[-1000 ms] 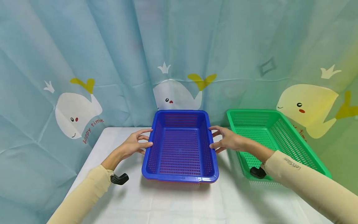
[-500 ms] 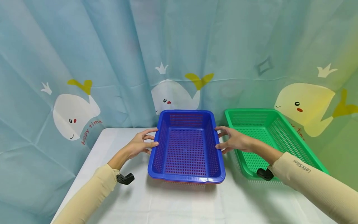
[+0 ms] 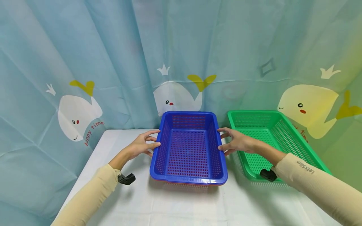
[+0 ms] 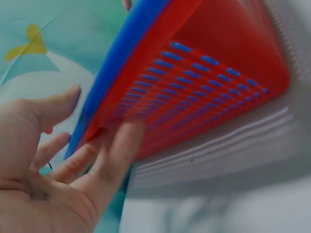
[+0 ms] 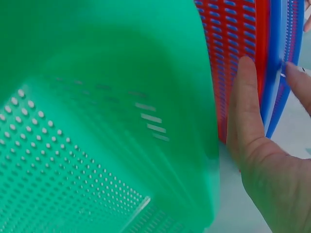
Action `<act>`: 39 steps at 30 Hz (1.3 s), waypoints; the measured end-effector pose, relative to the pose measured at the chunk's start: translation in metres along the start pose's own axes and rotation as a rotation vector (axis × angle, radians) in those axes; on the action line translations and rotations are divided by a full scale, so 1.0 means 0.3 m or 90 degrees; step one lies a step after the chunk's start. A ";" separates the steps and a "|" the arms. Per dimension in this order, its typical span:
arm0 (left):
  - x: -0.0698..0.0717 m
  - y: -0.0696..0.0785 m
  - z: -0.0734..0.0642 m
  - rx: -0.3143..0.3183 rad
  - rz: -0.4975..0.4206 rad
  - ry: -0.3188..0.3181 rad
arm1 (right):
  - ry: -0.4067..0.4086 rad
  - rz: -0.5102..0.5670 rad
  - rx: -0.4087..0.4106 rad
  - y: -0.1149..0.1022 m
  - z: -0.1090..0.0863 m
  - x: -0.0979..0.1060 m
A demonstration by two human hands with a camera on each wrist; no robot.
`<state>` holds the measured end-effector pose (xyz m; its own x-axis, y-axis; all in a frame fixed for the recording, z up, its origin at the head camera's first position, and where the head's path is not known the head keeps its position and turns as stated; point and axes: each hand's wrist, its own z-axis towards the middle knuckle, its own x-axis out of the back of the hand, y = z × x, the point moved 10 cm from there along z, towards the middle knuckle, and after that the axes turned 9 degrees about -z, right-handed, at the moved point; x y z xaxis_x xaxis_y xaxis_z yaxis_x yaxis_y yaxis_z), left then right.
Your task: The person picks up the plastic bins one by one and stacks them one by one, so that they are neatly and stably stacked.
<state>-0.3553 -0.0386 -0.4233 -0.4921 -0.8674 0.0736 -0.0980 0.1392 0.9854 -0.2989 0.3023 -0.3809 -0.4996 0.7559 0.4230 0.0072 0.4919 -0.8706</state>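
A blue plastic basket (image 3: 188, 150) sits nested in a red basket (image 4: 228, 43) of like shape, at the middle of the white table. From above, only a thin line of red shows under the blue front rim. My left hand (image 3: 142, 145) holds the left side, thumb and forefinger at the blue rim and other fingers beneath it along the red wall. On the opposite side my right hand (image 3: 234, 142) holds the rim in the same way. In the right wrist view its fingers (image 5: 248, 97) lie along the red slatted wall, with the thumb at the blue rim.
A larger green basket (image 3: 255, 125) stands close on the right, beneath my right forearm. Behind the table (image 3: 186, 207) hangs a light blue curtain (image 3: 181, 37) printed with whales. Dark wrist-worn devices (image 3: 126, 179) project from both sleeves.
Early in this second, both hands and the nested baskets shifted slightly right, closer to the green basket. Over the last half second they have stayed almost still.
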 end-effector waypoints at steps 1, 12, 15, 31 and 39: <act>0.001 0.007 -0.001 0.003 0.017 -0.006 | -0.003 -0.002 0.002 -0.003 -0.003 0.004; 0.038 0.197 -0.004 -0.085 0.209 0.009 | 0.100 -0.233 0.097 -0.107 -0.081 0.117; 0.029 0.255 0.002 -0.132 0.215 0.031 | 0.168 -0.342 0.141 -0.154 -0.115 0.161; -0.181 0.419 0.080 -0.254 0.182 0.018 | 0.316 -0.441 0.193 -0.196 -0.256 0.320; -0.299 0.472 0.122 -0.289 0.171 -0.009 | 0.362 -0.444 0.169 -0.155 -0.329 0.412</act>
<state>-0.3567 0.0766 -0.2960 -0.4604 -0.8223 0.3344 0.4162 0.1328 0.8995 -0.2754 0.4154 -0.2634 0.1825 0.4596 0.8692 -0.3672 0.8519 -0.3734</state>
